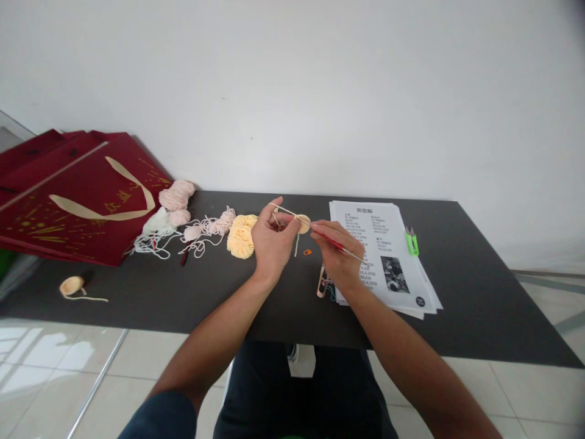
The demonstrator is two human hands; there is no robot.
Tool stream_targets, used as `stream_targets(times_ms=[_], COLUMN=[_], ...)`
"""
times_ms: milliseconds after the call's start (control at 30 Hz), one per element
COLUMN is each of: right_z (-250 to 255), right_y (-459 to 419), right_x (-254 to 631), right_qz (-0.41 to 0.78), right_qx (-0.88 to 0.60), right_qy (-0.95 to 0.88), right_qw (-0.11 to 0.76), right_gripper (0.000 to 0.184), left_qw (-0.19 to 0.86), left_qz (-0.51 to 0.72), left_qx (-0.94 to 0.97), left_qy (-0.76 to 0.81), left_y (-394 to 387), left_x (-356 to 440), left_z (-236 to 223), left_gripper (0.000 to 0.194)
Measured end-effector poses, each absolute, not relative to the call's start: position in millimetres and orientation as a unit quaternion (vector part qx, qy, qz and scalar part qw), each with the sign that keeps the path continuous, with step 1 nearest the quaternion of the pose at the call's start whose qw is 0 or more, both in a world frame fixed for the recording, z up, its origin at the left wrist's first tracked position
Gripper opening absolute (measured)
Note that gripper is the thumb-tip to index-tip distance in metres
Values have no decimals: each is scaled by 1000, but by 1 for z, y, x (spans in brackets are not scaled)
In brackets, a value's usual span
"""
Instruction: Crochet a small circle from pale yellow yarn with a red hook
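Crochet disc, likely light and soft, best gripped at its rim, is pinched in the left hand above the dark table; a red-handled hook is pinched in the right hand.

The small cream piece is matt yarn work. At its four o'clock, the hook has a smooth, plastic-looking red handle and a silvery metal shaft. The yellow ball at nine o'clock is soft, fluffy yarn; farther that way, the dark red bag looks like smooth paper, with a cloth ribbon. At three o'clock lie matt paper sheets and scissors, bright plastic with metal blades. The table is matt, the floor tiles at eight o'clock glossy.
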State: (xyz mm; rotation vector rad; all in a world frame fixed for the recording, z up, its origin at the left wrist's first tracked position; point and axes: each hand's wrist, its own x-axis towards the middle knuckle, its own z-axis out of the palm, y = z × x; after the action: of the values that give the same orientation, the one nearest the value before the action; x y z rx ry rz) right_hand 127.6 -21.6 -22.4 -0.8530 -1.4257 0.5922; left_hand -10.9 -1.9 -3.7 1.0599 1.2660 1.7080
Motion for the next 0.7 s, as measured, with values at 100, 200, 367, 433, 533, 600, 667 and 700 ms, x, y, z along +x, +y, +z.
stream_targets(times_ms=[100,200,367,433,533,600,667,700], right_z=[-24,-26,-29,-28,-27,-28,-29,-30], right_y=[-22,-22,-23,-24,-23,-21,-18,-16], right_x=[126,125,122,122,121,121,121,122], right_qz=[265,250,230,238,279,320,364,387], right_qx=[-373,-377,-377,-377,-380,-380,-379,-379], right_qy=[-619,-621,-624,-619,-599,-574,-542,-524], right_qw=[639,640,645,647,647,651,656,658], right_gripper=[26,28,28,27,23,20,18,17], left_qw=[416,494,534,546,575,591,600,602], left_qz=[675,673,666,664,655,650,648,648], left_qx=[385,337,312,307,289,281,276,274], left_qy=[472,436,416,409,396,387,380,376], left_y=[-2,0,1,0,1,2,3,3], left_x=[-11,-12,-14,-14,-15,-16,-18,-18], left_z=[-1,1,5,7,8,9,8,8], left_gripper=[58,60,59,60,60,60,60,61])
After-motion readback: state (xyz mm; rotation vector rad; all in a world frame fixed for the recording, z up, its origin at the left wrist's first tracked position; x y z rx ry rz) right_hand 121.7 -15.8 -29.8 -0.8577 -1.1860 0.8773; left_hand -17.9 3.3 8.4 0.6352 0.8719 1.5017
